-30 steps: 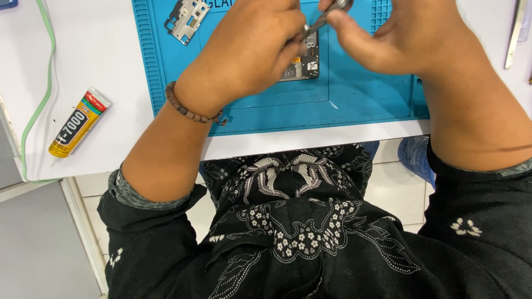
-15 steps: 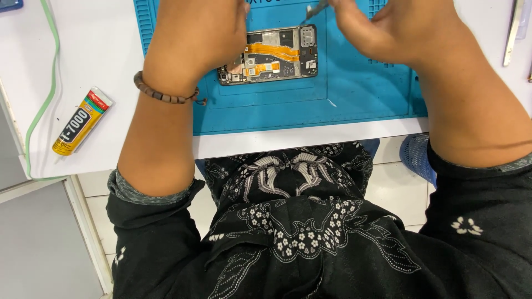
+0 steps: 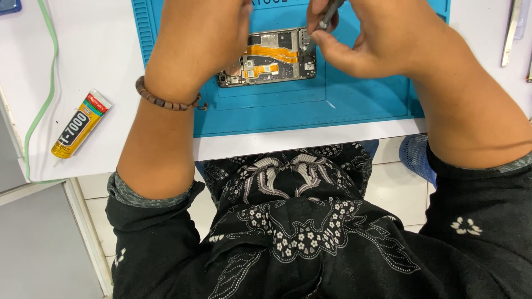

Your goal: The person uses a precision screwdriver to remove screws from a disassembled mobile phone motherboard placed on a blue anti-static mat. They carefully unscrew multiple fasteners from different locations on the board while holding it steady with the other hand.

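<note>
An opened phone [image 3: 271, 58] with bare circuit boards and orange flex cables lies on a blue work mat [image 3: 310, 108]. My left hand [image 3: 202, 41] rests on the phone's left end, its fingers hidden by the back of the hand. My right hand [image 3: 377, 39] is shut on a thin metal tool [image 3: 327, 16] whose tip meets the phone's top right corner. A bead bracelet [image 3: 163, 99] circles my left wrist.
A yellow glue tube [image 3: 80, 124] lies on the white table at the left, beside a pale green cable [image 3: 47, 66]. Metal tools [image 3: 510, 30] lie at the far right. The table's front edge runs just below the mat. My patterned dark shirt fills the lower view.
My left hand has slid left off the phone, uncovering most of its inside. My right hand with the tool stays at the phone's top right corner. The view has shifted slightly.
</note>
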